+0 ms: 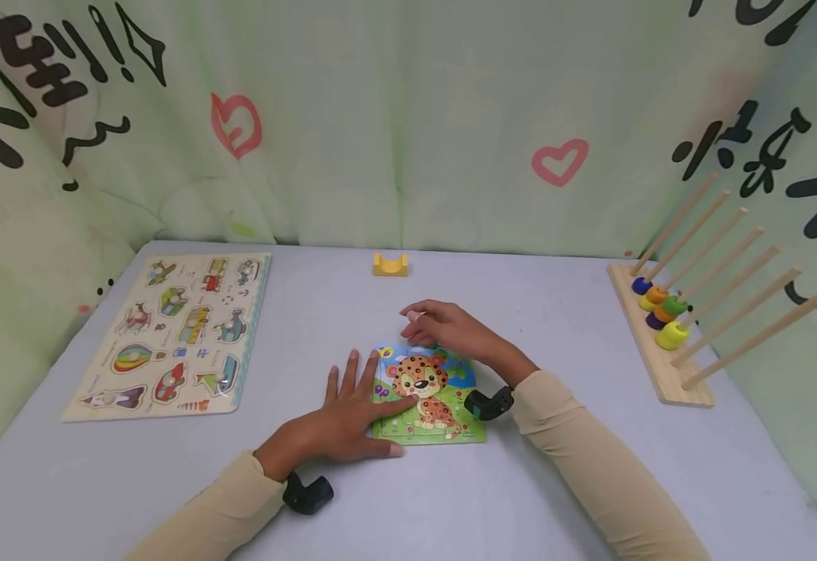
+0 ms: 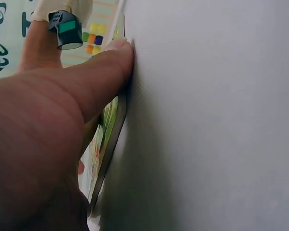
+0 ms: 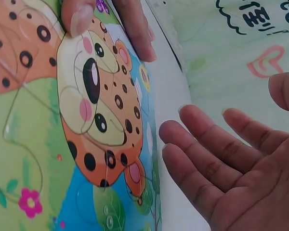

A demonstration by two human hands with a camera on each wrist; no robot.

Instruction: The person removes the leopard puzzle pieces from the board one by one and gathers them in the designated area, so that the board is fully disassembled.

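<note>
A leopard jigsaw puzzle (image 1: 431,421) lies flat near the middle of the table, its pieces fitted together in the right wrist view (image 3: 118,101). My left hand (image 1: 344,421) rests spread on its left side, the index and thumb reaching over the picture and lower edge; the left wrist view shows that thumb (image 2: 98,77) along the board's edge. Just past the puzzle's top edge my right hand (image 1: 443,327) hovers with loosely bent fingers. In the right wrist view this hand (image 3: 231,168) is palm-side visible beside the puzzle and holds nothing.
At the left lies a large board (image 1: 170,335) with picture pieces. A small yellow block (image 1: 390,266) sits near the back edge. On the right stands a wooden rack (image 1: 661,351) with tilted-looking pegs and several coloured beads (image 1: 673,335). A curtain (image 1: 394,117) hangs behind.
</note>
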